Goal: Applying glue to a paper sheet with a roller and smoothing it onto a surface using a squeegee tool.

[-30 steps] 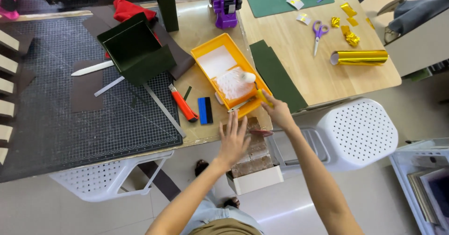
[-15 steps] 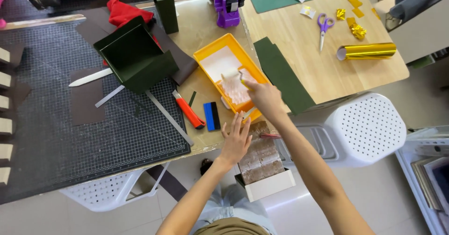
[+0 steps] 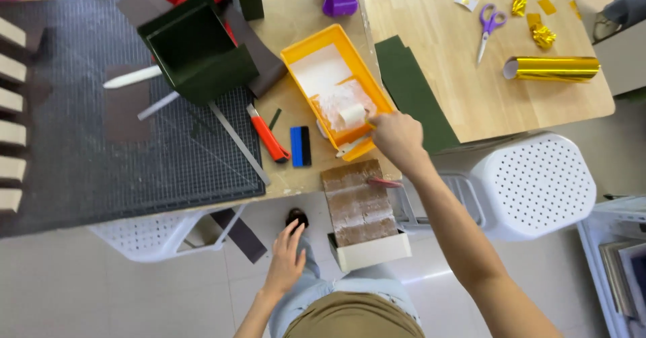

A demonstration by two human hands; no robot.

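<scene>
On the left of the tabletop [image 3: 296, 176] lies the dark gridded cutting mat [image 3: 101, 156], carrying the open dark green cardboard box [image 3: 195, 49] with a metal ruler [image 3: 239, 143] beside it; an orange utility knife [image 3: 269, 135] and a blue scraper [image 3: 300, 146] lie just right of the mat. My left hand [image 3: 286, 264] hangs below the tabletop edge, fingers loosely spread, holding nothing. Next to it, the brown paper-covered board [image 3: 358, 202] rests on a white box [image 3: 373, 250] and overhangs the tabletop edge. Above it sits the yellow plastic glue tray [image 3: 316, 45]. My right hand [image 3: 398, 136] is closed around the handle of the small white foam roller [image 3: 351, 116], whose head lies in the lower end of the tray. To load it well, I judge the roller should be rolled across the ramp until evenly coated, then lifted level to prevent drips. Gold foil [image 3: 552, 67] and purple scissors [image 3: 490, 27] lie well apart on the right.
</scene>
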